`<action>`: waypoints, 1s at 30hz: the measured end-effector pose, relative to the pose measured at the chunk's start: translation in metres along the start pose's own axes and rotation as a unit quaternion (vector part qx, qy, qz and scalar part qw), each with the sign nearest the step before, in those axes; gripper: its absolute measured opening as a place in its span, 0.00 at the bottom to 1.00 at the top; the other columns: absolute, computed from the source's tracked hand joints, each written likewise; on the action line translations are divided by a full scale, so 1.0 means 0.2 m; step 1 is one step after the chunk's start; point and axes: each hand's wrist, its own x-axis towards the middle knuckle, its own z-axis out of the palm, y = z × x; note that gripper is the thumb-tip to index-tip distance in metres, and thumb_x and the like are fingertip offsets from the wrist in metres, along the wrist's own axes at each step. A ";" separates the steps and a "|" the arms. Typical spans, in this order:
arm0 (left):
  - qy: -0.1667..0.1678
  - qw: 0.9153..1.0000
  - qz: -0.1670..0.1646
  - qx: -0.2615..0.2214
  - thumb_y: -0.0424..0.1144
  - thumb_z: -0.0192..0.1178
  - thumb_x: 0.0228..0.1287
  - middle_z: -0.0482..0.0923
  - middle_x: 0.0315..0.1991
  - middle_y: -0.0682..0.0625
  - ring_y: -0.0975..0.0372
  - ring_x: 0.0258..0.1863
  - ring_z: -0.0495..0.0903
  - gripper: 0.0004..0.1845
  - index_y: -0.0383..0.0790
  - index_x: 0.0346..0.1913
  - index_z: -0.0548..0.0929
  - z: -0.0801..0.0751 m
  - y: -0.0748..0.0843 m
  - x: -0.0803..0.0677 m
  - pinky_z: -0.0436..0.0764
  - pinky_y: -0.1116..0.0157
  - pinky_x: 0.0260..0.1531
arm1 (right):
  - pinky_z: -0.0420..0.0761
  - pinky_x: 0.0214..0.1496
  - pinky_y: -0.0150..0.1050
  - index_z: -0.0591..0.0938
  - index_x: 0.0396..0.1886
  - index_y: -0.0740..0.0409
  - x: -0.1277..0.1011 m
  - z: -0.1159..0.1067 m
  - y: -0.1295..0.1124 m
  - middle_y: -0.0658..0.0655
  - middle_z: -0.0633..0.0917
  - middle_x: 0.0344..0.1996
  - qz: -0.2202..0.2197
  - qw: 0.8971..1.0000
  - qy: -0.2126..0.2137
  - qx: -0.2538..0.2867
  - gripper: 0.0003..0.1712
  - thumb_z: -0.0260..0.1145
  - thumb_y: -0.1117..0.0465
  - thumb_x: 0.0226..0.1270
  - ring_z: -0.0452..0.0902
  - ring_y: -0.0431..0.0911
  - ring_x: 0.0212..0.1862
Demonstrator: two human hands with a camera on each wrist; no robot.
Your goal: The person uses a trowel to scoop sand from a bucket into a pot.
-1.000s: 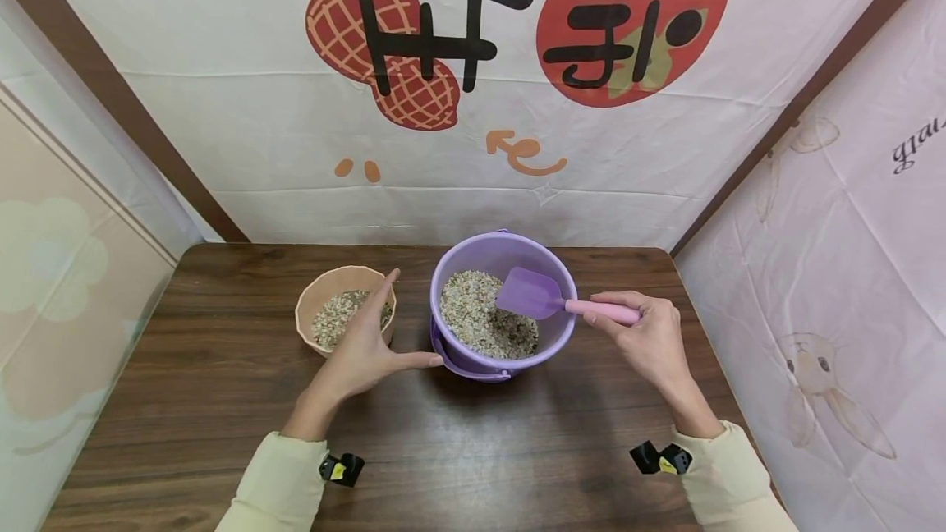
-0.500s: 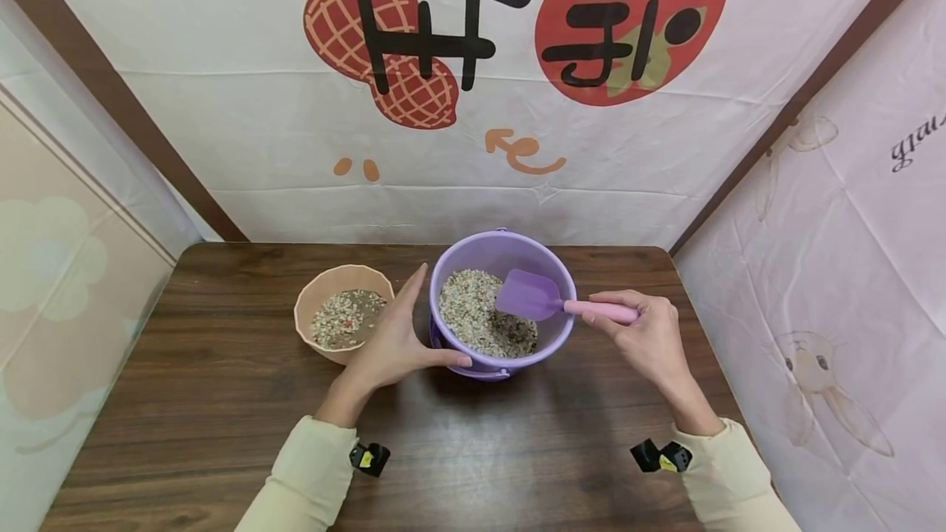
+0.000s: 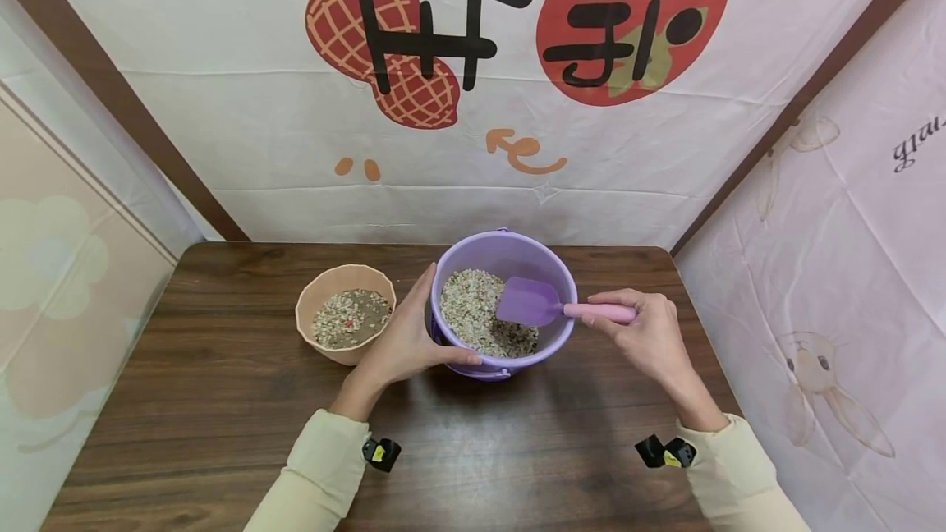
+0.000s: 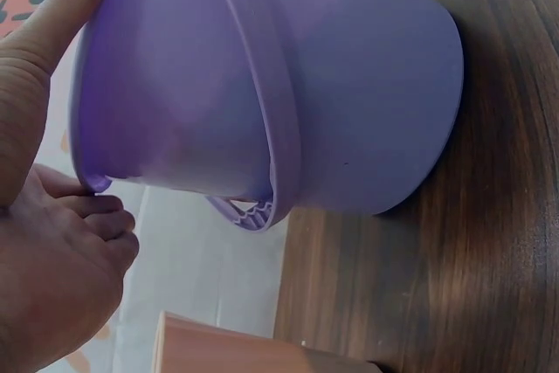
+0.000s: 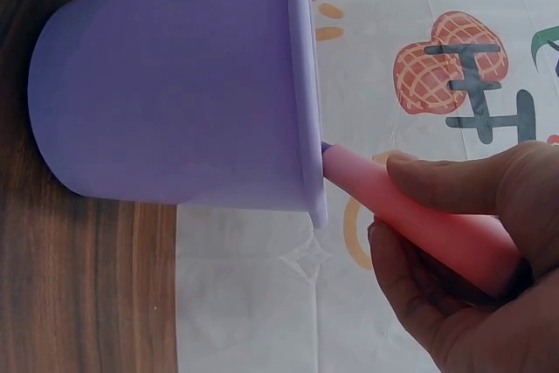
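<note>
On the table stands a purple bucket (image 3: 510, 245) part filled with pale, speckled loose grains (image 3: 473, 310). My left hand (image 3: 410, 335) holds the bucket's left side at the rim, thumb towards the front and fingers towards the back. In the left wrist view, the bucket's handle (image 4: 262, 67) hangs down its side. My right hand (image 3: 646, 343) grips the pink handle of a small toy shovel (image 3: 530, 302) between thumb and fingers. The shovel's purple blade is inside the bucket, over the grains, and its handle crosses the right rim.
A peach faceted bowl (image 3: 314, 298) stands left of the bucket, holding similar grains and a red speck. The brown wooden table (image 3: 222, 401) meets a printed white cloth (image 3: 259, 146) at the back. More cloth hangs at both sides.
My left hand has moved right, from in front of the peach bowl onto the bucket's rim. The blade has dipped slightly towards the grains, while the right hand keeps its grip.
</note>
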 end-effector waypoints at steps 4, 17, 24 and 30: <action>-0.002 1.000 -0.007 0.003 0.62 0.86 0.29 0.47 0.81 0.48 0.53 0.78 0.51 0.80 0.46 0.83 0.43 0.00 0.00 0.00 0.55 0.48 0.74 | 0.82 0.36 0.35 0.92 0.39 0.59 0.02 0.00 -0.01 0.51 0.91 0.31 -0.005 1.000 -0.014 -0.014 0.13 0.83 0.64 0.52 0.88 0.48 0.41; -0.006 1.000 -0.006 0.003 0.62 0.85 0.30 0.47 0.81 0.47 0.52 0.78 0.52 0.80 0.45 0.83 0.43 0.00 -0.01 0.01 0.56 0.47 0.74 | 0.79 0.33 0.34 0.93 0.40 0.54 0.07 0.02 -0.02 0.45 0.91 0.32 -0.036 0.996 -0.075 -0.021 0.13 0.82 0.65 0.53 0.88 0.44 0.40; -0.009 1.000 -0.018 0.010 0.63 0.85 0.29 0.46 0.81 0.47 0.53 0.78 0.51 0.81 0.44 0.83 0.43 0.00 0.00 0.01 0.56 0.48 0.74 | 0.79 0.33 0.31 0.93 0.38 0.47 0.10 0.05 -0.03 0.42 0.90 0.31 -0.046 0.995 -0.089 -0.013 0.12 0.82 0.63 0.54 0.88 0.40 0.40; -0.011 1.000 -0.027 0.010 0.63 0.85 0.29 0.46 0.82 0.48 0.53 0.78 0.51 0.81 0.45 0.83 0.43 0.00 0.00 0.00 0.55 0.48 0.74 | 0.79 0.32 0.32 0.93 0.38 0.48 0.12 0.07 -0.03 0.42 0.90 0.30 -0.035 0.994 -0.103 -0.009 0.11 0.81 0.64 0.54 0.87 0.41 0.40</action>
